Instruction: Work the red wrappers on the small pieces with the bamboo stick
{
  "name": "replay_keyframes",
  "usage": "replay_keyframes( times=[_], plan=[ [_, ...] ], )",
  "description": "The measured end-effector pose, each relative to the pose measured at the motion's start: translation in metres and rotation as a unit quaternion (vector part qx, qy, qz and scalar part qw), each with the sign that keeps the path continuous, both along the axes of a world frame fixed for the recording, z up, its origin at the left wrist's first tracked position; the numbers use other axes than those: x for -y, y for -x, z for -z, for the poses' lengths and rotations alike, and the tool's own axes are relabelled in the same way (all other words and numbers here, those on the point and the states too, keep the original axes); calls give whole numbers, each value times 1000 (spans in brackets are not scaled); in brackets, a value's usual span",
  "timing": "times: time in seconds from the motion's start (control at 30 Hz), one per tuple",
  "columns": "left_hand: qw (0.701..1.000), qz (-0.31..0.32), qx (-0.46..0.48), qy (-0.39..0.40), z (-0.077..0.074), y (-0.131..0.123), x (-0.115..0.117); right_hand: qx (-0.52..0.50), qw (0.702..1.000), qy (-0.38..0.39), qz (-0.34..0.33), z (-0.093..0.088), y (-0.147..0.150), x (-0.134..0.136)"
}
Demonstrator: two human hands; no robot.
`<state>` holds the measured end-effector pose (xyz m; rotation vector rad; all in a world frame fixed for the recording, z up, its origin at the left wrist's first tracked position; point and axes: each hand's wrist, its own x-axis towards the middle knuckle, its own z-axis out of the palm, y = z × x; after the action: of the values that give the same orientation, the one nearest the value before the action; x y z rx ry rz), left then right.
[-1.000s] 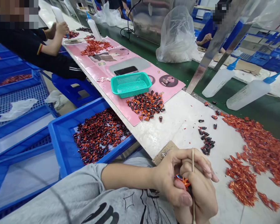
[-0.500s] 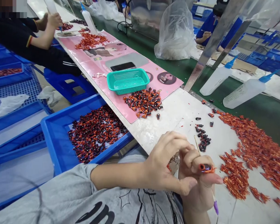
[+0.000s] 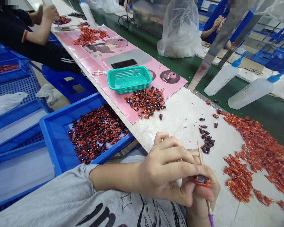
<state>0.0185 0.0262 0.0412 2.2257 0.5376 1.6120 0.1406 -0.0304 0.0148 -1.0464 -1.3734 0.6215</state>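
Observation:
Between my two hands is a small orange-and-black plastic piece [image 3: 202, 180]. My left hand [image 3: 164, 168] comes in from the left, with its thumb and fingertips pinched at the near end of the piece. My right hand [image 3: 204, 194] grips the piece between thumb and curled forefinger. It also keeps hold of a thin wooden stick [image 3: 199, 153] with a purple lower end, slanting through its fingers. Part of the right hand lies hidden behind the left. Several black plastic parts [image 3: 207, 142] lie on the white table just beyond my hands.
Orange plastic parts [image 3: 262, 145] are heaped at the right. Assembled pieces [image 3: 148, 102] lie by a green basket [image 3: 130, 90] on a pink mat. A blue crate [image 3: 49, 138] of pieces stands lower left. Two squeeze bottles [image 3: 249, 94] lean at the back; co-workers sit farther off.
My left hand has closed from a loose, spread pose onto the piece. The piece and my right hand have shifted slightly left and down. The view has moved a little.

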Motion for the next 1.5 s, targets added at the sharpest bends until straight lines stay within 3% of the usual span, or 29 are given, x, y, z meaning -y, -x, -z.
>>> replay_keyframes(
  times=[0.17,0.43,0.57,0.7,0.93,1.27,1.5],
  plan=[
    [999,30,-24,-10,-3,7,-2,21,996,-71,-42,1,-3,-1],
    [994,105,-7,12,-4,12,-5,58,997,-48,-33,-8,2,-1],
    [995,95,-24,-2,-6,15,-5,113,993,-41,-23,-8,-6,3],
    [995,85,-52,-14,-8,17,-6,165,982,-85,-34,-8,-14,4],
    [981,89,-168,-22,-12,21,-8,179,975,-123,-46,-7,-18,3],
    [981,175,-86,15,-4,11,-8,125,985,-114,-22,1,-7,10],
    [985,162,-48,18,0,5,-5,156,983,-98,-28,-7,-12,9]
  ],
)
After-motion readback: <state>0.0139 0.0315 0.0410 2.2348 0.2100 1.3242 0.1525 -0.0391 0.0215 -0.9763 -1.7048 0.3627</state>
